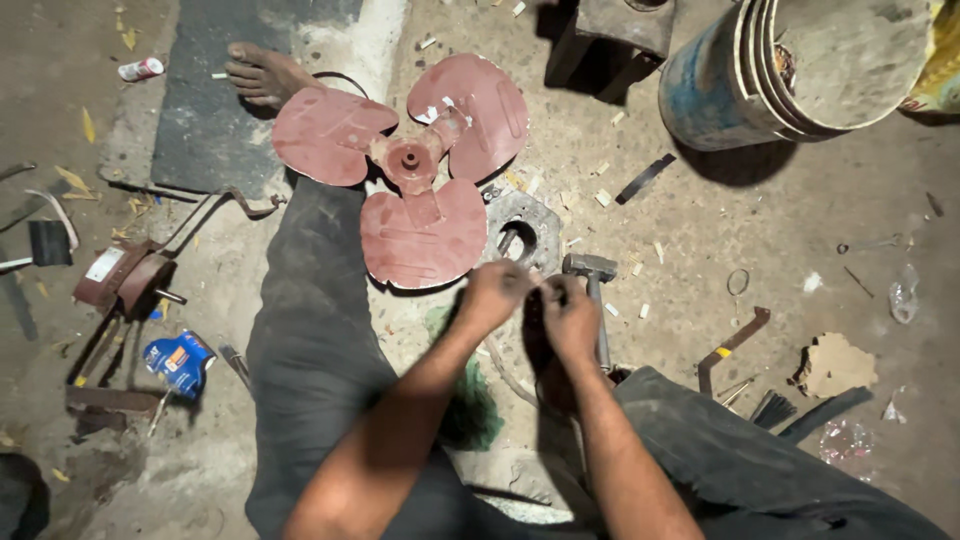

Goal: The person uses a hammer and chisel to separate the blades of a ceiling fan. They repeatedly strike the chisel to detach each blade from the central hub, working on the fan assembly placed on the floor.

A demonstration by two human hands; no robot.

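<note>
Dusty concrete floor (760, 230) fills the view, strewn with pale chips and scraps of metal. The person sits on it with dark trouser legs stretched out, one bare foot (262, 75) reaching a dark mat at the top.

Both hands meet low in the middle of the picture. The left hand (493, 295) and the right hand (570, 315) have their fingers pinched together on something small between them; it is too small and too blurred to make out, and whether it is one piece or several cannot be told. Just beyond them lies a hammer (592, 270), its handle running back under the right hand and partly hidden by it. A grey ring-shaped metal casting (525, 228) sits just beside the hammer head, its left edge covered by a red three-bladed fan (410, 170) that rests partly on the left leg. A green tuft below the left forearm is mostly hidden.

Packaging is sparse: a blue packet with orange and white print (178, 362) lies crumpled at the left, near a rusty brown motor (125, 278) bearing a small pale rectangular label. A small white and red canister (140, 69) lies on its side at the upper left. At the top right a stack of dirty blue buckets (790, 65) is cut off by the frame.
</note>
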